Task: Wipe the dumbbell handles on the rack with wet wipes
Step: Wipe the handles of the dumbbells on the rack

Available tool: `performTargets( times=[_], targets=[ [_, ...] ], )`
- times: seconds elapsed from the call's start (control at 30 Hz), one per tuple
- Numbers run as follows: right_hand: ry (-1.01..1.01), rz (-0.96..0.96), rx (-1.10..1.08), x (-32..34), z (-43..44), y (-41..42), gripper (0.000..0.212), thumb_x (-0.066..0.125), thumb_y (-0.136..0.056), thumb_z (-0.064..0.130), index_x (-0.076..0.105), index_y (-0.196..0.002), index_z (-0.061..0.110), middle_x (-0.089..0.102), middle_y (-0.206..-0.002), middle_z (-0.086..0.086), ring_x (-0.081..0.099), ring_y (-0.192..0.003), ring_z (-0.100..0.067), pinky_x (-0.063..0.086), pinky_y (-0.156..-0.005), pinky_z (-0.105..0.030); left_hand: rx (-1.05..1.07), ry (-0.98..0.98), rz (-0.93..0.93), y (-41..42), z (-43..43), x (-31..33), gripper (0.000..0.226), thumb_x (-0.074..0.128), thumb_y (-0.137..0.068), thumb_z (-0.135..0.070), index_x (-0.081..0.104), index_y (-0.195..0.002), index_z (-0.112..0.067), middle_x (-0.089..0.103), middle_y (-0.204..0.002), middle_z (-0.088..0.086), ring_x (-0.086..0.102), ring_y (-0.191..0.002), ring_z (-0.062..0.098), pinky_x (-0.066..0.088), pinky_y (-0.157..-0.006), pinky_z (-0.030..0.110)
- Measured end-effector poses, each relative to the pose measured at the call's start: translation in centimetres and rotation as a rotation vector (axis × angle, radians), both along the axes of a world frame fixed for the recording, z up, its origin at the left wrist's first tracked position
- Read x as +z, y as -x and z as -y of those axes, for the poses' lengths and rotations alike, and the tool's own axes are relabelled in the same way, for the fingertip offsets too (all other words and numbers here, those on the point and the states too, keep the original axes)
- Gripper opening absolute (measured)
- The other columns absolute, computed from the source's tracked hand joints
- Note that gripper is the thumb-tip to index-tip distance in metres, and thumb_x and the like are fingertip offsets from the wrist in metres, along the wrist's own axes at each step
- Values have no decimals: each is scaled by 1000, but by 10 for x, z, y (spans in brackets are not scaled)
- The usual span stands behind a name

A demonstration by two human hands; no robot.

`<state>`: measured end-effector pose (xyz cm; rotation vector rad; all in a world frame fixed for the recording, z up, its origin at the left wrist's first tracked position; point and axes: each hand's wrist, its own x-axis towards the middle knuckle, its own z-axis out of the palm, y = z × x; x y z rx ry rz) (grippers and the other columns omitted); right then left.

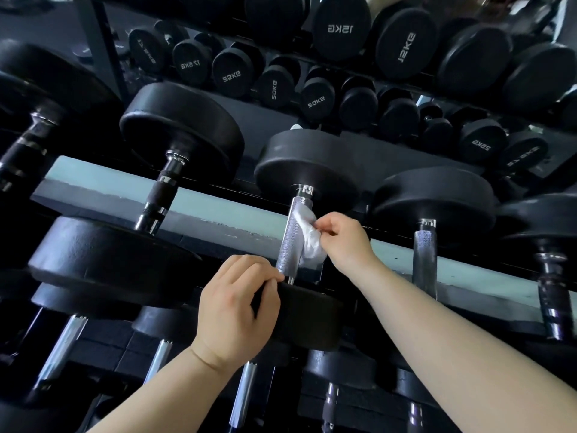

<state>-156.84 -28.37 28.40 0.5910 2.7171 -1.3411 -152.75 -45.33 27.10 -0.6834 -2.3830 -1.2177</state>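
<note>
Lowest in view, a lower tier of dumbbells (62, 348) shows chrome handles angled upward under the working row.

Left hand (237, 304): fingers pressed together and curled over the upper edge of the near head (309, 320) of the dumbbell being serviced, with the thumb down the head's near face. The hand grips this black head. Just left of it, the large black head of a neighbouring dumbbell (103, 260) crowds in and overlaps the left side of the gripped head.

Dumbbell handle (290, 239): knurled chrome, rising from the near head to the far head (306, 164) and crossing the pale rack rail (109, 189). The lower left side of the handle is exposed.

Wet wipe (309, 235): white, crumpled, lying against the right side of the handle at about mid-length and covering that part of the knurling.

Right hand (343, 242): thumb and fingertips pinch the wipe from the right, and the remaining fingers are curled in. The forearm enters from the lower right.

To the right, a second knurled handle (424, 254) stands apart from the right hand. The left neighbour's dark-gripped handle (159, 192) stands apart on the other side.

Farther back, rows of black round-headed dumbbells (340, 29) carry white weight markings that read reversed.
</note>
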Motion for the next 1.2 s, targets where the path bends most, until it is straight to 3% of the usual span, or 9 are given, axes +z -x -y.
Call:
performTargets(
  times=[0.17, 0.27, 0.4, 0.53, 0.73, 0.87, 0.97, 1.13, 1.2],
  targets=[
    [184, 105, 79, 5, 3, -14, 9, 55, -83, 15, 62, -83, 21, 61, -81, 6, 55, -78, -9, 41, -68, -17, -3, -4, 1, 1, 0, 0, 26, 42, -79, -11, 64, -69, -2, 62, -72, 4, 48, -72, 12, 41, -67, 17],
    [175, 90, 115, 5, 8, -21, 5, 61, -82, 24, 57, -79, 25, 60, -78, 12, 55, -71, 0, 40, -61, -5, -11, -1, -1, 1, 0, 1, 26, 42, -78, -11, 64, -69, -1, 62, -71, 5, 48, -72, 11, 38, -69, 12],
    [-3, -24, -22, -6, 11, -4, 12, 55, -84, 13, 46, -79, 18, 47, -69, 10, 42, -59, -3, 34, -46, -9, -9, 4, 6, 1, 1, 0, 25, 42, -77, -11, 64, -69, -2, 62, -72, 4, 48, -72, 10, 34, -74, 7],
    [23, -92, -178, -8, 9, 23, 17, 38, -87, 1, 37, -92, 17, 42, -68, 8, 41, -61, -13, 32, -51, -20, -20, 0, 4, 1, 1, 0, 24, 42, -76, -9, 64, -69, -2, 62, -71, 4, 48, -73, 10, 35, -73, 7],
    [23, 111, 105, -15, 12, -17, 36, 49, -81, -4, 35, -61, 21, 39, -58, 3, 34, -51, -8, 31, -44, -12, -32, 4, 4, 2, 2, 1, 24, 42, -76, -9, 64, -69, -1, 62, -72, 5, 47, -72, 10, 34, -74, 6],
    [55, 44, -28, -14, 6, 0, 31, 51, -80, -4, 41, -62, 19, 45, -62, 3, 43, -59, -15, 33, -53, -18, -32, 8, 1, 1, 2, 1, 25, 42, -75, -10, 64, -69, -1, 62, -72, 5, 47, -72, 11, 34, -74, 6],
    [82, -11, -163, -11, 7, 13, 27, 51, -80, -2, 43, -64, 18, 45, -66, 6, 41, -60, -9, 32, -55, -21, -25, 13, 5, 1, 1, 1, 25, 42, -75, -10, 64, -69, -1, 62, -72, 5, 47, -73, 10, 34, -74, 6],
    [144, 246, 77, -11, 12, -23, 33, 58, -75, -2, 42, -57, 19, 42, -58, 5, 38, -53, -7, 30, -44, -12, -24, 21, 9, 1, 1, 1, 25, 42, -75, -10, 64, -69, -1, 62, -73, 6, 48, -73, 12, 34, -73, 7],
    [93, 183, 41, -10, 8, -14, 31, 57, -75, -2, 43, -58, 18, 45, -60, 3, 41, -57, -11, 32, -47, -14, -23, 24, 5, 0, 1, 1, 25, 42, -75, -10, 64, -69, -1, 62, -73, 5, 47, -73, 11, 33, -74, 6]
  ],
)
